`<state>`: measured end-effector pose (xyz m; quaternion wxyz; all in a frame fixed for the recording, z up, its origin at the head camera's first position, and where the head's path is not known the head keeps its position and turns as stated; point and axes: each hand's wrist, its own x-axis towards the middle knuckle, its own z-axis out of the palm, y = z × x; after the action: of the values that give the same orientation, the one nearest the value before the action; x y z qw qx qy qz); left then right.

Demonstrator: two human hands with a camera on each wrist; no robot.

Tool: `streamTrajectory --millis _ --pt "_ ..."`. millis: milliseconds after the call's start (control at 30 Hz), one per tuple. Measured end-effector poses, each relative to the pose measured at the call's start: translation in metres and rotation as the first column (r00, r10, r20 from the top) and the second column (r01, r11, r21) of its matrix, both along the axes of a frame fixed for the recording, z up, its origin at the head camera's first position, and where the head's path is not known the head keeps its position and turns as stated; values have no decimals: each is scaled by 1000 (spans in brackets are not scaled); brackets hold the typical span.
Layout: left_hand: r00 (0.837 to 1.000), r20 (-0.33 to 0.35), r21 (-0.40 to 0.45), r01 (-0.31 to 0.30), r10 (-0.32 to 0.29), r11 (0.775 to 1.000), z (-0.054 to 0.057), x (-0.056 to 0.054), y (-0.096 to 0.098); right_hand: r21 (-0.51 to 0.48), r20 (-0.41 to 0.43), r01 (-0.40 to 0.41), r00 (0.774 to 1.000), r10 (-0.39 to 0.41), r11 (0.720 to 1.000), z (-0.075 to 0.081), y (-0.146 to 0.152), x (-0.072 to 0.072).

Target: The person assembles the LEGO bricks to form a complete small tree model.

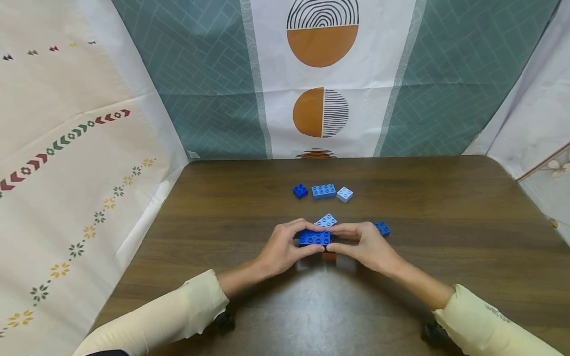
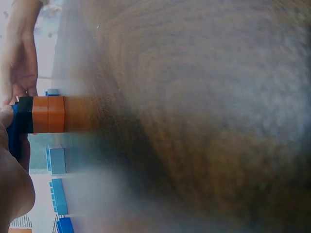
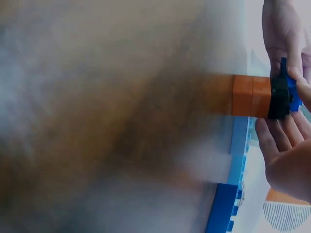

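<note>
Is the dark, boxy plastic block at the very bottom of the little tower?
No, the right wrist view shows the dark block above the boxy orange plastic blocks.

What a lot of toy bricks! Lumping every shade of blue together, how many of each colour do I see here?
Blue bricks: 6
Orange bricks: 2
Near-black brick: 1
Total in sight: 9
</note>
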<state>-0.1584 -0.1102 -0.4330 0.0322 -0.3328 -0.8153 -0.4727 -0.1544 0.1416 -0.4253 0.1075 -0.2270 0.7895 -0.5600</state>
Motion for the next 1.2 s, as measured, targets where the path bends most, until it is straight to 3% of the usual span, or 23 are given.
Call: streamTrajectory --millis 133,367,600,833,1200 --pt "1000 7 -8 -3 3 1000 1 0 0 25 14 -40 999 40 999 4 6 -7" --pt "1000 13 -31 -8 8 999 3 1 -1 2 -90 -14 996 15 1000 6 12 -29" --pt "1000 14 -48 -10 11 999 4 1 -1 101 -31 -121 992 124 988 -3 8 -49" --pt "1000 11 -58 -6 7 998 5 -1 -1 157 -60 -175 981 186 972 -8 -2 -60" --pt "1000 1 -32 8 -8 999 2 -2 -1 270 -70 -97 990 120 958 -13 -12 -67"
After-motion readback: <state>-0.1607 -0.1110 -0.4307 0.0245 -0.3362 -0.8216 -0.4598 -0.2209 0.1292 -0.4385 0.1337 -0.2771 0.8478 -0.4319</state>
